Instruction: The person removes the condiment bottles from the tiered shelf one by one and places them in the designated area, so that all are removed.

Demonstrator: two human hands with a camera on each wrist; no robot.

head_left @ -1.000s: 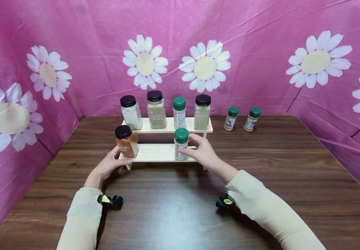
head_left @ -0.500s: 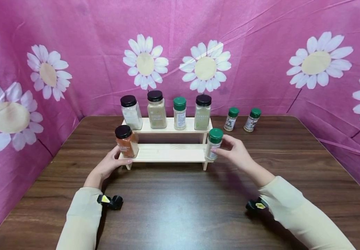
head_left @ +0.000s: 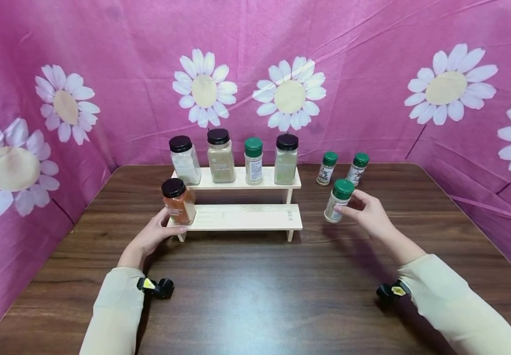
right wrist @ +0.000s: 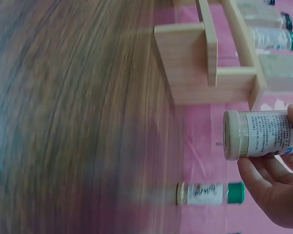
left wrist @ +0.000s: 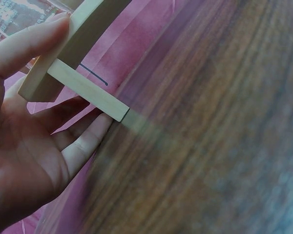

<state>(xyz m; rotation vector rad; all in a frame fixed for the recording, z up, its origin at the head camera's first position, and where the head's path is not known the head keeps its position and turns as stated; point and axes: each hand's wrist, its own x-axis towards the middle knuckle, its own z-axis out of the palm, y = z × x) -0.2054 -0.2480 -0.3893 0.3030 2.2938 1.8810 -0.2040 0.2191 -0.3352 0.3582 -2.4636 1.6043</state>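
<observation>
From the head camera, your right hand [head_left: 369, 215] pinches a green-capped spice jar [head_left: 338, 200] above the table [head_left: 255, 291], to the right of the wooden rack [head_left: 242, 217] and near two small green-capped bottles [head_left: 343, 168], while your left hand [head_left: 155, 235] grips the rack's lower left corner beside an orange spice jar [head_left: 178, 200]. Your left wrist camera shows your thumb [left wrist: 27, 46] on top of the rack's edge [left wrist: 85, 90] and your fingers [left wrist: 83, 146] underneath. Your right wrist camera shows the jar [right wrist: 261, 134] held by curled fingers [right wrist: 263, 170], clear of the rack's end panel [right wrist: 185, 63].
</observation>
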